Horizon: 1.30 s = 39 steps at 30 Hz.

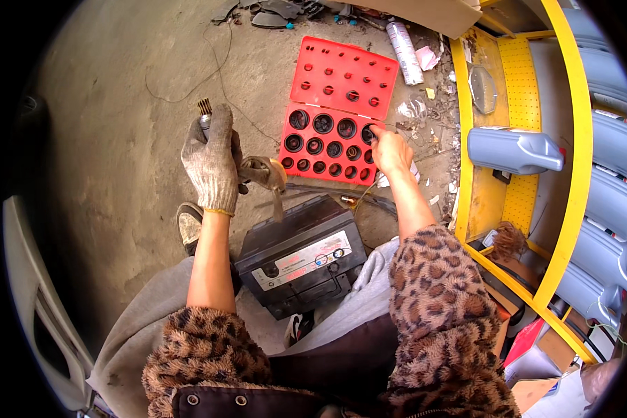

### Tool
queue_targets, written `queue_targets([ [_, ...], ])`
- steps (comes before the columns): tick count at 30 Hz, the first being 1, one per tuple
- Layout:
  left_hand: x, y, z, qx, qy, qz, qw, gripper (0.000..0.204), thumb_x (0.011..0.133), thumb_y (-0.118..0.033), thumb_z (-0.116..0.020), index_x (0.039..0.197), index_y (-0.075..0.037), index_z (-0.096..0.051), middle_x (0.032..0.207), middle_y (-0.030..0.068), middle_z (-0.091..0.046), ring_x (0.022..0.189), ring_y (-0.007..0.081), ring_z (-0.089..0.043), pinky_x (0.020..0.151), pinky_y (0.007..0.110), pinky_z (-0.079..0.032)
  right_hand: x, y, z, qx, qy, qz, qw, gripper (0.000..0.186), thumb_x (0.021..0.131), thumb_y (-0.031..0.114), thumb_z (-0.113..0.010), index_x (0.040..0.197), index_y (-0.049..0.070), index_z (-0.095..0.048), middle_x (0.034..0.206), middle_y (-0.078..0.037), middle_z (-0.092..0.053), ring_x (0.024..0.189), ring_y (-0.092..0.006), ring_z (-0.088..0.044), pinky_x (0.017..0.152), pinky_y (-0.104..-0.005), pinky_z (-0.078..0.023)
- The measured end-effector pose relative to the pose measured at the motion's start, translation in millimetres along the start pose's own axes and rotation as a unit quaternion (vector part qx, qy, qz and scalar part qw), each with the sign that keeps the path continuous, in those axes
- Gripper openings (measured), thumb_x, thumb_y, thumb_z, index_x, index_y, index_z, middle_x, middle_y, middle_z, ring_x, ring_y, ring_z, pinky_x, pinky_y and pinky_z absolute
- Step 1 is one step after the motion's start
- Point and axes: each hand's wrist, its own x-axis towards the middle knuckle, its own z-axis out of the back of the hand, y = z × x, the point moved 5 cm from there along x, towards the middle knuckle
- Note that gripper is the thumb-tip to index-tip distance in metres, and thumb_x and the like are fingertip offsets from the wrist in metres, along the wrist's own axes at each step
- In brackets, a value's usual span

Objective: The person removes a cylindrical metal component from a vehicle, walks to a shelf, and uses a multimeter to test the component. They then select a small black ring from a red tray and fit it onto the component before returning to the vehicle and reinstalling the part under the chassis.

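My left hand (212,164), in a knitted work glove, is closed around a small metal part (205,117) topped with brass-coloured prongs. An empty glove (263,171) hangs beside that hand's fingers, its cuff drooping toward the black car battery (301,244). On the floor ahead lies an open red O-ring case (341,141) with black rings sorted by size in round compartments. My bare right hand (393,152) reaches to its right edge, fingers bent, fingertips in the compartment holding black O-rings (368,132). Whatever the fingertips pinch is hidden.
A spray can (405,52) lies beyond the case amid litter. On the right stands a yellow metal shelf (568,209) with several grey-blue jugs (514,150). A light-coloured panel (45,306) borders the left. A thin wire (223,70) trails over the concrete floor.
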Motion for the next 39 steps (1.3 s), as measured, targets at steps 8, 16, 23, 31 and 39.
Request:
queue_targets([
  [8, 0, 0, -2, -0.017, 0.009, 0.010, 1.000, 0.033, 0.086, -0.034, -0.067, 0.076, -0.006, -0.054, 0.056, -0.0004, -0.051, 0.044, 0.0068, -0.044, 0.041, 0.024, -0.034, 6, -1, -9, -0.006, -0.049, 0.019, 0.999, 0.034, 0.086, 0.017, -0.055, 0.118, 0.021, -0.063, 0.097, -0.016, -0.068, 0.095, -0.0349, -0.064, 0.083, -0.0443, -0.049],
  [16, 2, 5, -5, -0.038, 0.023, 0.024, 0.999, 0.033, 0.086, -0.035, -0.067, 0.076, -0.006, -0.055, 0.056, -0.0007, -0.051, 0.044, 0.0069, -0.044, 0.041, 0.023, -0.034, 3, -12, 3, 0.082, 0.018, -0.027, 0.996, 0.022, 0.084, 0.022, -0.060, 0.103, 0.019, -0.069, 0.098, -0.013, -0.070, 0.097, -0.0321, -0.065, 0.083, -0.0428, -0.050],
  [23, 6, 7, -7, -0.006, 0.023, 0.019, 1.000, 0.030, 0.090, -0.036, -0.063, 0.085, -0.007, -0.058, 0.058, -0.0028, -0.048, 0.043, 0.0050, -0.039, 0.039, 0.022, -0.029, 4, -15, 4, 0.084, -0.058, 0.002, 0.995, 0.025, 0.086, 0.025, -0.060, 0.109, 0.020, -0.069, 0.096, -0.013, -0.069, 0.096, -0.0326, -0.064, 0.083, -0.0414, -0.050],
  [31, 7, 10, -10, 0.003, 0.036, 0.025, 0.999, 0.032, 0.089, -0.038, -0.063, 0.085, -0.007, -0.058, 0.057, -0.0035, -0.048, 0.043, 0.0045, -0.039, 0.039, 0.022, -0.029, 2, 5, -8, -0.040, -0.053, 0.039, 0.997, 0.032, 0.087, 0.024, -0.057, 0.118, 0.019, -0.063, 0.091, -0.017, -0.069, 0.090, -0.0352, -0.065, 0.080, -0.0460, -0.050],
  [39, 8, 12, -11, -0.006, 0.043, 0.035, 0.998, 0.030, 0.090, -0.036, -0.062, 0.086, -0.007, -0.058, 0.056, -0.0036, -0.047, 0.042, 0.0049, -0.039, 0.038, 0.022, -0.030, 0, 6, -4, 0.011, -0.075, 0.054, 0.996, 0.029, 0.084, 0.020, -0.057, 0.111, 0.012, -0.063, 0.087, -0.019, -0.068, 0.087, -0.0368, -0.065, 0.077, -0.0474, -0.050],
])
